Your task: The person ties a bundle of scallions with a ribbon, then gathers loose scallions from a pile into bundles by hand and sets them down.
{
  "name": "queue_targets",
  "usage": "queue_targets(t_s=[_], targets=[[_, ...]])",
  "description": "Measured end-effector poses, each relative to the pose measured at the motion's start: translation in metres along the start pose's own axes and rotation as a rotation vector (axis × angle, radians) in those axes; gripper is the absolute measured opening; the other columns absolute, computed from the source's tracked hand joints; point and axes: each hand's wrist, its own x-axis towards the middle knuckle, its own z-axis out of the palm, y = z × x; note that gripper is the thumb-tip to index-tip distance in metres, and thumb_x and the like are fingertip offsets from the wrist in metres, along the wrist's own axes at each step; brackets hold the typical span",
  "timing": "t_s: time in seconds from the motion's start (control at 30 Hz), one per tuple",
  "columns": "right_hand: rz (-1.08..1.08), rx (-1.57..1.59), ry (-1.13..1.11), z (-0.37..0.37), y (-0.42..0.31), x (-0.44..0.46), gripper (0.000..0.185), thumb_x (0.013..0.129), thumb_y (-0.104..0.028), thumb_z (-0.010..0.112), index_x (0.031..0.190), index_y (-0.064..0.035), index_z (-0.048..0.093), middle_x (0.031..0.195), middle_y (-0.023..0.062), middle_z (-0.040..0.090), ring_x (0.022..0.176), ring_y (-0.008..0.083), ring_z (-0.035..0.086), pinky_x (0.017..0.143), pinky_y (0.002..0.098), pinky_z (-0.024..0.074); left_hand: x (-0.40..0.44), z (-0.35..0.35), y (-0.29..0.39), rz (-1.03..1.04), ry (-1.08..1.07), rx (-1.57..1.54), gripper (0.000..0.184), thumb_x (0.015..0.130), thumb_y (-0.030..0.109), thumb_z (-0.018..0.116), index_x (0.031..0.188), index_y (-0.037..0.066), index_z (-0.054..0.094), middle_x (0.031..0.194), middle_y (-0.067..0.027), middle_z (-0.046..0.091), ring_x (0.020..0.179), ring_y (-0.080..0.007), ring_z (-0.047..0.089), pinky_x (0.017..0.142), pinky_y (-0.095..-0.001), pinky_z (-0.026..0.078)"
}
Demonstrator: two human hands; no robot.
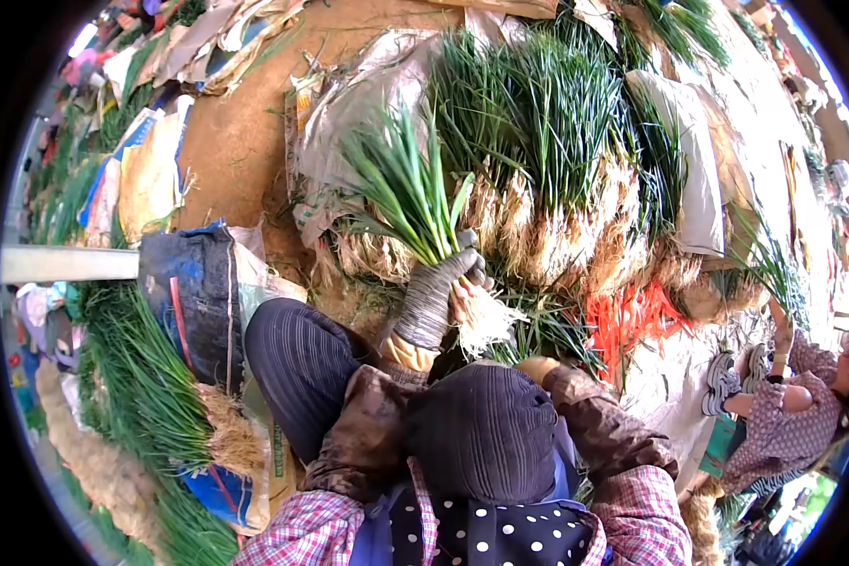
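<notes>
My left hand (434,292), in a grey glove, is closed around a bunch of green onions (415,198). The leaves fan up and to the left, and the pale roots hang out on the right side of the fist. My right hand (538,368) is low, beside my raised knee (481,429); only a tan part of its glove shows, and its fingers are hidden. Loose green leaves (547,330) lie just beyond it. Red plastic strips (627,325) are spread to the right of these leaves.
Ahead, a long row of green onions (557,123) lies with roots toward me. More bunches (151,377) lie on the left beside a dark cloth-covered object (198,302). A white sack (684,160) is at the right. Another person (792,406) sits at the far right.
</notes>
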Motion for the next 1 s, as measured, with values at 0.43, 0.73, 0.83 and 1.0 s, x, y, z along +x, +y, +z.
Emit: queue_targets(t_s=[0.43,0.73,0.83,1.0], targets=[[0.387,0.53,1.205,-0.319,0.015,0.005,0.02,0.089,-0.023,0.061,0.095,-0.0054,0.067,0.078,0.0066,0.067,0.062,0.0138,0.061,0.059,0.0297,0.053,0.011,-0.012,-0.021,-0.003,0.175,0.513,0.03,0.079,0.009,0.07,0.104,-0.003,0.06,0.069,-0.0122,0.065,0.043,-0.0183,0.058,0.035,-0.0282,0.048],[-0.205,1.258,0.781,-0.216,-0.036,-0.046,0.02,0.087,-0.026,0.065,0.088,-0.0055,0.065,0.078,0.0055,0.067,0.064,0.0117,0.061,0.058,0.0252,0.0509,0.006,-0.006,-0.03,-0.142,0.057,0.495,0.027,0.083,0.025,0.07,0.076,0.001,0.062,0.051,-0.0089,0.058,0.029,-0.0169,0.047,0.027,-0.0261,0.037],[-0.165,1.22,0.786,-0.18,-0.042,-0.028,0.042,0.085,-0.035,0.067,0.11,-0.001,0.062,0.102,0.0136,0.067,0.092,0.0206,0.063,0.083,0.0346,0.0506,0.002,-0.01,-0.036,-0.176,-0.02,0.511,0.02,0.084,0.022,0.068,0.079,0.003,0.064,0.058,-0.0044,0.06,0.036,-0.0107,0.049,0.03,-0.021,0.036],[-0.132,1.694,0.689,-0.15,-0.07,-0.032,0.023,0.087,-0.018,0.065,0.098,0.002,0.063,0.081,0.0091,0.068,0.064,0.0165,0.065,0.057,0.0271,0.0546,0.008,-0.025,-0.056,-0.112,0.084,0.465,0.014,0.084,0.016,0.068,0.086,0.002,0.064,0.059,-0.005,0.06,0.039,-0.0147,0.052,0.031,-0.0242,0.038]])
